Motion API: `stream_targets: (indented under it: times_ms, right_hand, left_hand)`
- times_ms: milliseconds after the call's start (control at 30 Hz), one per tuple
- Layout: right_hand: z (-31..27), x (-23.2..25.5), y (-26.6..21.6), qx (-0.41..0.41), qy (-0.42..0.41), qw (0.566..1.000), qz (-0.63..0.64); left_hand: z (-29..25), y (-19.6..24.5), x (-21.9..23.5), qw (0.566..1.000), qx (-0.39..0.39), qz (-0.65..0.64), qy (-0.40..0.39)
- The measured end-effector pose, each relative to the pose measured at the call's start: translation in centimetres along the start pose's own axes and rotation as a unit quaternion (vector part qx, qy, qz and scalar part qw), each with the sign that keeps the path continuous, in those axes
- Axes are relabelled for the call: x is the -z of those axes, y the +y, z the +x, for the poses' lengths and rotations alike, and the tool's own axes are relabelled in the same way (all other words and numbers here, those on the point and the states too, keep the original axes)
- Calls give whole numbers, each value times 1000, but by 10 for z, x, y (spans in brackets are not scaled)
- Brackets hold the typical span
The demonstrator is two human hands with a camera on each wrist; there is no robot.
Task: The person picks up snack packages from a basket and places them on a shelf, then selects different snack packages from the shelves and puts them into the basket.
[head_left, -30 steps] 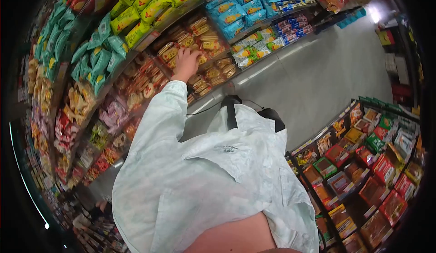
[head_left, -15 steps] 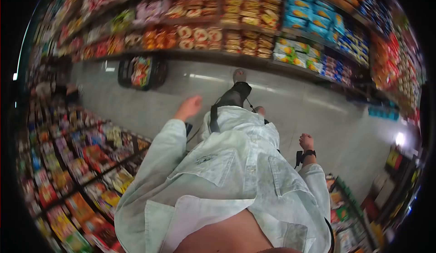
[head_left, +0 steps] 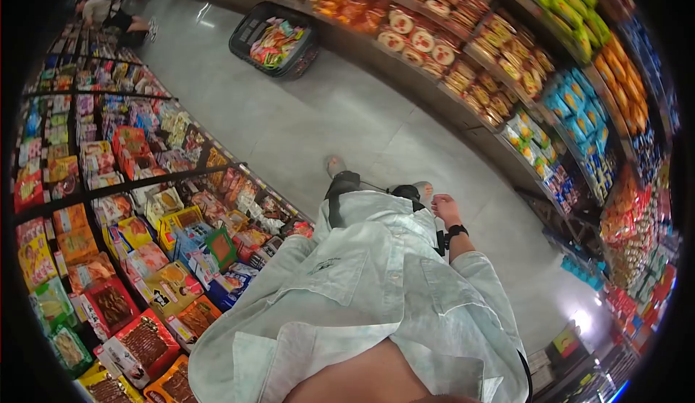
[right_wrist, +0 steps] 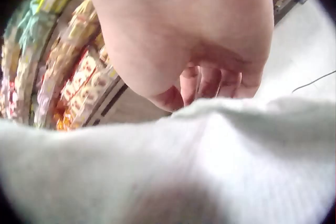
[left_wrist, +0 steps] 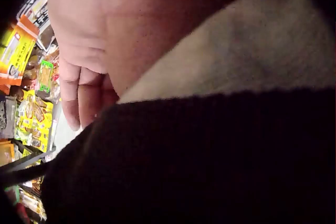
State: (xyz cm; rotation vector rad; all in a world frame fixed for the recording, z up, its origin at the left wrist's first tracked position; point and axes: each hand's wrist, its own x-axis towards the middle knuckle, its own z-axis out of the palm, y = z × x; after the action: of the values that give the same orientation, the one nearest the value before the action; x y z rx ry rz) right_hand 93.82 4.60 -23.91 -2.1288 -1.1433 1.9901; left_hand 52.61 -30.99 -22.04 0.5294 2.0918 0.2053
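Note:
My right hand (head_left: 445,208) hangs beside the body over the floor, a black band (head_left: 456,231) round its wrist. In the right wrist view, that hand (right_wrist: 194,29) has loosely curled fingers with nothing held in them. The left arm hangs at the other side, its sleeve (head_left: 286,258) overlapping the display of packaged snacks in the head view. Seen from the left wrist, the left hand (left_wrist: 86,29) has relaxed, slightly bent fingers and shows no object; the dark cuff hides part of it. Yellow snack packs (left_wrist: 34,121) appear beyond its fingers.
A dark shopping basket (head_left: 308,59) with colourful packets (head_left: 276,43) stands on the grey floor (head_left: 289,120). Shelves of bagged snacks (head_left: 423,41) run along the right, and a low display of boxed snacks (head_left: 148,341) lines the left. Another person (head_left: 98,12) is at the far left.
My left hand has left the packets on the shelf and dropped to my side. The view has turned toward the aisle, bringing the basket and the left display into sight.

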Motion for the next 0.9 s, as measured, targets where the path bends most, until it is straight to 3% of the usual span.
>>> stream_targets:
  times_ms: [100, 200, 267, 333, 367, 400, 433, 467, 567, 667, 700, 733, 767, 800, 833, 867, 900]
  right_hand:
    - [1, -51, -23, 24, -64, 995, -72]
    - [-11, -92, -47, -24, -14, 998, -52]
    - [-1, -119, -50, 5, 13, 994, -109]
    - [25, -133, -44, 61, 43, 979, -188]
    - [48, -135, -42, 113, 38, 971, -209]
    - [35, -146, -79, 100, 21, 963, -249]
    - [27, -159, -105, 69, 14, 983, -171]
    - [18, -174, -132, 37, 8, 995, -91]
    - [1, -210, -204, 41, -5, 992, -119]
    - [6, -238, -246, 47, -9, 991, -125]
    - [15, -245, -255, 42, -13, 991, -127]
    - [20, -252, -263, 33, -22, 989, -144]
    - [26, -259, -272, 25, -31, 986, -159]
    - [32, -264, -281, 17, -40, 983, -176]
    - [37, -269, -292, 14, -54, 980, -190]
    - [47, -276, -302, -15, -43, 981, -191]
    - [58, -284, -314, -43, -33, 980, -193]
  left_hand:
    - [21, -30, 19, 1000, -16, 5, -23]
    - [45, -63, 48, 993, -62, 54, -80]
    - [60, -84, 72, 980, -115, 114, -116]
    - [85, -106, 100, 953, -202, 212, -73]
    - [105, -124, 114, 939, -230, 254, 18]
    - [127, -143, 128, 917, -246, 294, 111]
    - [138, -137, 151, 991, -83, 33, 100]
    - [145, -123, 175, 966, 86, -232, 80]
    - [144, -91, 239, 957, 34, -253, 140]
    - [174, -101, 240, 930, 49, -319, 175]
    - [180, -106, 236, 931, 34, -326, 161]
    - [187, -109, 230, 915, 71, -377, 122]
    - [184, -106, 242, 947, 38, -316, 53]
    - [191, -123, 234, 990, -121, -62, 31]
    - [199, -141, 226, 940, -275, 179, 88]
    - [218, -161, 212, 968, -218, 124, 9]
    - [221, -169, 211, 994, -68, -81, -36]
